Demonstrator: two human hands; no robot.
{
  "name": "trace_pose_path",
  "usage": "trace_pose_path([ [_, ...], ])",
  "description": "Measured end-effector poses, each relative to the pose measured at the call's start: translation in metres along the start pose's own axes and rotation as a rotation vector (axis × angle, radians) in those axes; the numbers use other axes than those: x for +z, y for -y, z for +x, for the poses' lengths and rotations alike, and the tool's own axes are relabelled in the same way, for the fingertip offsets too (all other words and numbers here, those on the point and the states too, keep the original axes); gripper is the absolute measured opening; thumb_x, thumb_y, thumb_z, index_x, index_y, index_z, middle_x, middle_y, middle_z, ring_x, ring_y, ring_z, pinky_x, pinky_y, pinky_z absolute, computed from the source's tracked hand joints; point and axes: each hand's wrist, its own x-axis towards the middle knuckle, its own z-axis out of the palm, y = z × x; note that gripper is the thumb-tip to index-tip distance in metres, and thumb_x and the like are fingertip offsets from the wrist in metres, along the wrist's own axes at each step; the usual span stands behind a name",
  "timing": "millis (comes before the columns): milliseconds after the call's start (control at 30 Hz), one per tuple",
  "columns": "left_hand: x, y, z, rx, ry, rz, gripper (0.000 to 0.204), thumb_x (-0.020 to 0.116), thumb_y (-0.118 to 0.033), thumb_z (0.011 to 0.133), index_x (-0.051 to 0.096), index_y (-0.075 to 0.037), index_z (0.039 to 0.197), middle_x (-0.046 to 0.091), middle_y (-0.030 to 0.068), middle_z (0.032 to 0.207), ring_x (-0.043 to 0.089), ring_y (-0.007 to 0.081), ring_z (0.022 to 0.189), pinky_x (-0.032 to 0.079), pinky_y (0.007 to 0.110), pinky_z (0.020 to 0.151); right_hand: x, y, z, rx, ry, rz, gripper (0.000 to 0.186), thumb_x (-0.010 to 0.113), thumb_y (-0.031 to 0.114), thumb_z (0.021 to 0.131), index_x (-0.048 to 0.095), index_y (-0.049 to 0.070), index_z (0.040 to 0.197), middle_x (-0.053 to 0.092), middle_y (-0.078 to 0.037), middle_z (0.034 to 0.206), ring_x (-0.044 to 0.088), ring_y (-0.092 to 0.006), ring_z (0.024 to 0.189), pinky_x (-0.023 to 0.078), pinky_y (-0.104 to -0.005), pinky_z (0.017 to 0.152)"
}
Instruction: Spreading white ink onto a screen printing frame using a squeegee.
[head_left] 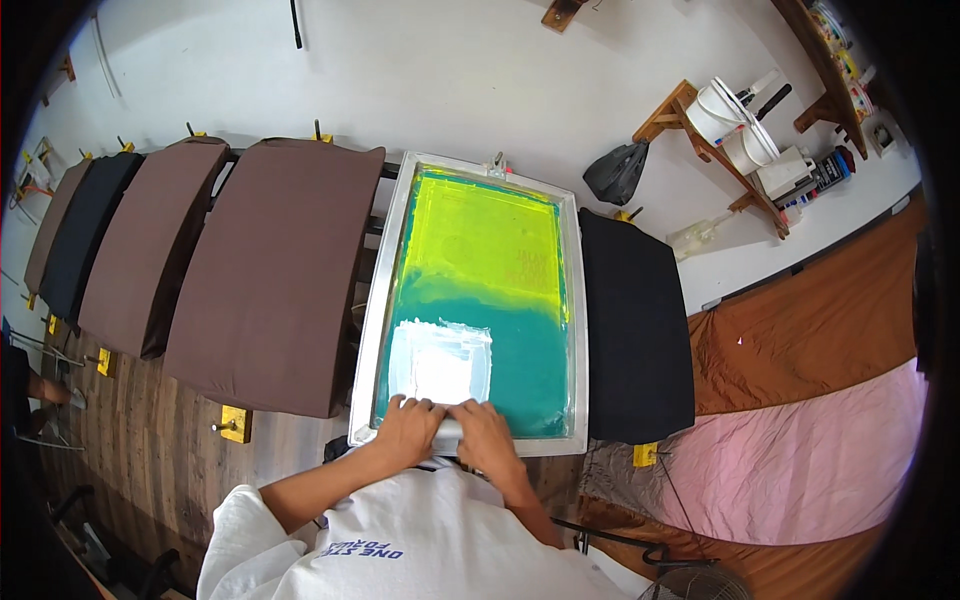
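A silver-framed printing screen (578, 330) lies in front of me. Its mesh is yellow-green at the far part and teal nearer me, with a patch of white ink (447, 365) at the near left. At the frame's near end, my left hand (408, 432) and my right hand (483, 436) sit side by side, fingers curled over a pale bar that looks like a squeegee (449, 434). Only a short piece of it shows between them; the rest is covered by my hands. What lies under the screen is hidden.
Brown fabric-covered boards (275, 270) and a black one stand in a row on the left; another black board (635, 325) adjoins the screen on the right. Yellow brackets (236, 424) stick out below them. A wooden shelf (720, 160) holds white buckets, with a black bag (617, 172) hanging nearby.
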Motion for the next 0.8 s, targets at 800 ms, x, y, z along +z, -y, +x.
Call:
trace_pose_path([
  [800,0.017,0.015,0.018,-0.018,-0.218,-0.097,0.030,0.063,0.003,0.072,0.069,-0.004,0.100,0.066,0.0149,0.094,0.065,0.0334,0.087,0.055,0.045,0.070,0.012,-0.005,0.025,0.024,-0.108,-0.004,0.042,0.066,-0.004,0.061,0.067,0.001,0.102,0.064,-0.019,0.099,0.058,-0.0381,0.096,0.050,-0.0450,0.086],
])
